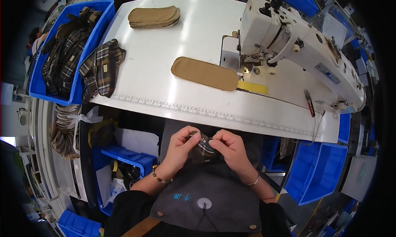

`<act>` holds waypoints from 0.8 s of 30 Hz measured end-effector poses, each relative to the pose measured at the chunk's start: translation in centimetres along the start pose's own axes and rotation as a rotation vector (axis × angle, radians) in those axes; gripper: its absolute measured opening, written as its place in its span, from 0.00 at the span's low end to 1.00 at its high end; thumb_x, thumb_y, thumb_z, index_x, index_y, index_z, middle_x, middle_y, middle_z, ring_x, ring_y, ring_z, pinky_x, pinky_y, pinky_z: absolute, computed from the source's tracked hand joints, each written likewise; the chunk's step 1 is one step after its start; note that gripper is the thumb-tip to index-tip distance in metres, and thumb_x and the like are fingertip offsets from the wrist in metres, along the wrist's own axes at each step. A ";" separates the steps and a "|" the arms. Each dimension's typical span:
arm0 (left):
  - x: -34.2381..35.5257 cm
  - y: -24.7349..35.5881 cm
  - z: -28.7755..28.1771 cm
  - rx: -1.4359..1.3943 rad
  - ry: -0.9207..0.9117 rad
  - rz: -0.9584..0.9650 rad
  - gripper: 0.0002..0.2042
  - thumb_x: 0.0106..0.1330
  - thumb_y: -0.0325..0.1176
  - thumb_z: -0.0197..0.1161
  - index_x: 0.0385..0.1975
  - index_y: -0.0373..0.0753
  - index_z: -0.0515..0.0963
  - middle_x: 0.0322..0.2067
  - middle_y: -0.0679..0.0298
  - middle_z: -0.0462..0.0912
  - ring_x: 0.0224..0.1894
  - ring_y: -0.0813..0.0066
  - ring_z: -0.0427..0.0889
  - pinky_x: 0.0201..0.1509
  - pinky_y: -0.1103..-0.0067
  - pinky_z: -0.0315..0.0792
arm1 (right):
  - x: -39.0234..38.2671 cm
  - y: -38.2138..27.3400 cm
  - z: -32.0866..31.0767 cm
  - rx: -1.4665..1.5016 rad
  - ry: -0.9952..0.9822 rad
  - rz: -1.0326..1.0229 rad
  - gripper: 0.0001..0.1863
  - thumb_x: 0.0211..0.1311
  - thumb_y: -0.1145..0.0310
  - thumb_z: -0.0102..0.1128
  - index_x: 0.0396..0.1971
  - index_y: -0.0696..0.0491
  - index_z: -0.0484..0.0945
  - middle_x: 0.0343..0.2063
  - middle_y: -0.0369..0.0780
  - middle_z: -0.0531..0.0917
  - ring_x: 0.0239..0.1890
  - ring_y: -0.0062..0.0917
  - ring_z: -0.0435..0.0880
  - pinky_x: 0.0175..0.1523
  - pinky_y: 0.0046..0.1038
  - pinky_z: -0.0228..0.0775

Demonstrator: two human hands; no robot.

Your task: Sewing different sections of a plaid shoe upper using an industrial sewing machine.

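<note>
Just below the table's front edge, over my lap, a small dark plaid fabric piece [203, 151] is stretched between my hands. A small light metallic-looking bit and a pale strip show at its upper edge, too small to make out. My left hand [182, 143] pinches one side between thumb and fingers. On the other side, my right hand [229, 148] grips it the same way, thumb on top. The fingers hide part of the fabric, and its lower part hangs toward my grey apron [181, 208].
A white sewing machine [284, 39] stands at the right of the white table [156, 80]. Tan oval panels [204, 73] lie near it, more stacked [152, 16] farther back. Red-handled snips [309, 103] lie right. Plaid pieces fill a blue bin [76, 97] at left; another blue bin [315, 173] stands right.
</note>
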State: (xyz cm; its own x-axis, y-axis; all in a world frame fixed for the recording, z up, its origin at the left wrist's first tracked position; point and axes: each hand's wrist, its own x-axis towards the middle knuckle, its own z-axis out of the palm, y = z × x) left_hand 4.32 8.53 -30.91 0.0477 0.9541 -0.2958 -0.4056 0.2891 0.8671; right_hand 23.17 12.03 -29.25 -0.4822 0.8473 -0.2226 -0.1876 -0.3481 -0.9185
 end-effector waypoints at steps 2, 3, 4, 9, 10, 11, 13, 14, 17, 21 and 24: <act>-0.3 -0.7 0.3 0.086 0.059 0.068 0.05 0.73 0.30 0.61 0.39 0.35 0.79 0.33 0.69 0.83 0.36 0.85 0.78 0.42 0.85 0.71 | 0.0 -0.2 0.7 -0.068 0.008 -0.051 0.08 0.71 0.71 0.61 0.32 0.58 0.78 0.26 0.29 0.77 0.29 0.08 0.70 0.34 0.15 0.63; -0.1 -0.7 0.4 0.169 0.125 0.137 0.05 0.73 0.29 0.61 0.38 0.34 0.79 0.32 0.68 0.83 0.35 0.83 0.78 0.41 0.85 0.71 | 0.1 -0.1 0.7 -0.108 0.002 -0.063 0.08 0.71 0.71 0.61 0.32 0.59 0.78 0.26 0.29 0.78 0.29 0.08 0.71 0.34 0.17 0.64; 0.0 -0.2 0.7 0.173 0.116 0.138 0.05 0.73 0.29 0.61 0.38 0.34 0.79 0.32 0.68 0.83 0.35 0.83 0.78 0.41 0.85 0.71 | 0.1 -0.3 0.5 -0.106 0.009 -0.069 0.08 0.71 0.71 0.61 0.32 0.59 0.78 0.26 0.29 0.78 0.29 0.08 0.71 0.34 0.17 0.64; 1.1 7.6 2.3 1.020 -0.004 0.494 0.03 0.65 0.24 0.66 0.35 0.35 0.80 0.29 0.57 0.82 0.27 0.63 0.81 0.32 0.76 0.74 | 1.2 -3.0 -1.7 -0.569 -0.073 -0.298 0.08 0.66 0.69 0.64 0.31 0.57 0.78 0.24 0.36 0.79 0.26 0.21 0.78 0.31 0.26 0.68; 1.8 9.3 2.4 1.118 -0.051 0.515 0.03 0.64 0.25 0.66 0.35 0.35 0.80 0.29 0.57 0.82 0.27 0.61 0.82 0.31 0.75 0.74 | 1.9 -3.7 -2.5 -0.834 -0.052 -0.573 0.07 0.64 0.69 0.65 0.30 0.57 0.79 0.24 0.39 0.79 0.26 0.28 0.80 0.31 0.29 0.70; 2.6 11.0 2.8 1.181 -0.095 0.524 0.04 0.63 0.26 0.67 0.35 0.36 0.80 0.29 0.58 0.82 0.27 0.60 0.82 0.31 0.74 0.74 | 2.7 -4.2 -3.4 -0.986 0.004 -0.688 0.06 0.58 0.70 0.67 0.30 0.55 0.79 0.26 0.41 0.80 0.29 0.37 0.81 0.32 0.35 0.72; 4.8 13.8 4.0 1.287 -0.181 0.548 0.05 0.62 0.27 0.68 0.34 0.37 0.79 0.28 0.58 0.82 0.27 0.57 0.82 0.30 0.72 0.74 | 4.7 -5.2 -5.9 -1.256 0.044 -0.819 0.09 0.57 0.69 0.68 0.36 0.56 0.80 0.36 0.42 0.83 0.38 0.36 0.83 0.43 0.35 0.76; 5.8 15.0 4.6 1.343 -0.214 0.567 0.06 0.63 0.30 0.68 0.35 0.36 0.79 0.27 0.57 0.81 0.28 0.55 0.82 0.32 0.70 0.75 | 5.9 -5.6 -6.8 -1.346 0.064 -0.902 0.11 0.56 0.69 0.69 0.38 0.57 0.81 0.41 0.43 0.83 0.43 0.36 0.84 0.49 0.35 0.77; 11.6 17.3 6.4 1.463 -0.338 0.556 0.08 0.64 0.33 0.67 0.35 0.36 0.80 0.27 0.53 0.82 0.29 0.52 0.82 0.33 0.68 0.75 | 10.0 -5.5 -9.7 -1.490 0.000 -1.001 0.15 0.56 0.65 0.69 0.41 0.57 0.81 0.46 0.43 0.83 0.53 0.36 0.81 0.61 0.38 0.73; 19.3 15.6 7.6 1.438 -0.646 0.363 0.08 0.65 0.35 0.66 0.36 0.36 0.82 0.28 0.50 0.83 0.32 0.50 0.82 0.37 0.66 0.75 | 12.9 -4.7 -11.4 -1.562 -0.078 -1.039 0.17 0.59 0.63 0.65 0.43 0.58 0.79 0.50 0.43 0.81 0.58 0.38 0.78 0.59 0.39 0.73; 23.1 12.1 6.5 1.451 -0.637 0.312 0.08 0.65 0.34 0.66 0.37 0.37 0.83 0.29 0.50 0.84 0.34 0.50 0.83 0.40 0.67 0.75 | 12.5 -4.6 -11.8 -1.595 -0.209 -0.769 0.21 0.56 0.58 0.69 0.44 0.56 0.80 0.51 0.43 0.81 0.58 0.34 0.78 0.67 0.39 0.65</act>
State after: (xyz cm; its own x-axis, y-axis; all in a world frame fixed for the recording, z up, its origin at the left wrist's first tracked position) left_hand 6.48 34.55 -24.59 0.6354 0.7556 -0.1590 0.6714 -0.4389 0.5971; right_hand 28.06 28.98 -31.62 -0.8077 0.5120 0.2922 0.4680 0.8583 -0.2102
